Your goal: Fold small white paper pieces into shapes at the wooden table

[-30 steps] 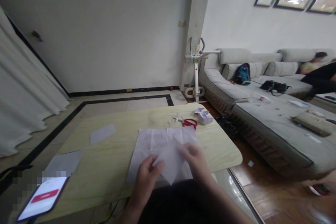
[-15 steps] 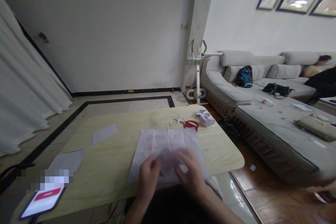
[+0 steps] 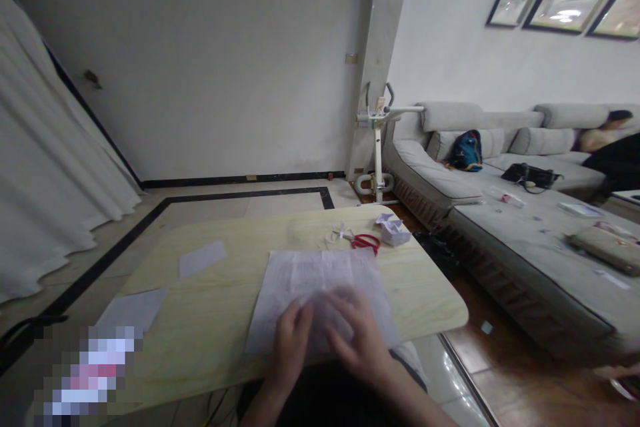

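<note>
A small piece of white paper lies pressed down on a larger printed sheet near the front edge of a pale wooden table. My left hand and my right hand both rest on the small paper, fingers curled and pressing on it. Most of the small paper is hidden under my fingers.
Red-handled scissors, paper scraps and a folded paper shape lie at the table's far right. Two blank sheets lie on the left. A grey sofa with bags and a person stands to the right.
The small paper, held up between both hands a second ago, has come down flat onto the large sheet, and both hands now press on it.
</note>
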Demonstrator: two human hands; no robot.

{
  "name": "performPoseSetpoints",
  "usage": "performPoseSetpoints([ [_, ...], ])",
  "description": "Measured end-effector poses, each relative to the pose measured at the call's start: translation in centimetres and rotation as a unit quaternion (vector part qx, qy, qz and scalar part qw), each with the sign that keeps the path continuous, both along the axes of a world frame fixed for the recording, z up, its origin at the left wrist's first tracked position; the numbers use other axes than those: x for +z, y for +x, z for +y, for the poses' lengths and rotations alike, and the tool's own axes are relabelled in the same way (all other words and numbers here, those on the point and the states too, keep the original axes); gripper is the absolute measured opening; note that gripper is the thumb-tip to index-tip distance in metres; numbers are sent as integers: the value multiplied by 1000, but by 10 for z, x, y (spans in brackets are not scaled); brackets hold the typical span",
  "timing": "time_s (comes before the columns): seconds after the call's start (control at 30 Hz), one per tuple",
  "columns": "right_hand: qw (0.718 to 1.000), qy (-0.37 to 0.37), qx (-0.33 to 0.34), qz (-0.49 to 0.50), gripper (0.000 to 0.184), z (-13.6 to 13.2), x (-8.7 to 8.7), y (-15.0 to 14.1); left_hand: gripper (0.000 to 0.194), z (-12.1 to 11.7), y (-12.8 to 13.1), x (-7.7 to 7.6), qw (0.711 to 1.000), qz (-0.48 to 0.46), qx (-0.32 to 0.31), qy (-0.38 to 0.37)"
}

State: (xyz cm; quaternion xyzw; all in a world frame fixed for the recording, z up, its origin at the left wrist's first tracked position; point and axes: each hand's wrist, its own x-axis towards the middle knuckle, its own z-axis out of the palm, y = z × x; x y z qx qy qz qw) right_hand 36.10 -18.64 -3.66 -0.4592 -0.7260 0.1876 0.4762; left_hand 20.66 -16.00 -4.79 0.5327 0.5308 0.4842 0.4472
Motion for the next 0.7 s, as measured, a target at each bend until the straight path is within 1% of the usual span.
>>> performPoseSetpoints([
  [0.07,996,-38,-19,81,41,4,2,1,31,2,0,-2,1000,-7,13,-13],
  [0.17,975,-130,-40,176,27,14,0,-1,32,2,1,-8,999,-30,18,-40],
  [0.23,959,-190,-38,209,24,19,-4,-4,34,2,2,-12,998,-36,23,-53],
  [0.3,945,-223,-44,235,26,21,-8,-7,35,2,3,-15,998,-27,-1,-57],
  [0.37,935,-233,-59,260,27,22,-11,-8,33,3,4,-15,998,-11,-41,-47],
  [0.4,932,-235,-66,268,27,22,-12,-8,31,3,4,-15,998,-4,-51,-42],
  [0.47,930,-238,-73,271,26,23,-12,-8,29,4,5,-13,999,6,-46,-28],
  [0.57,932,-242,-73,260,28,23,-9,-6,32,5,6,-11,999,11,-47,-11],
  [0.7,931,-252,-48,259,31,24,-5,-5,33,6,7,-9,999,8,-52,-8],
])
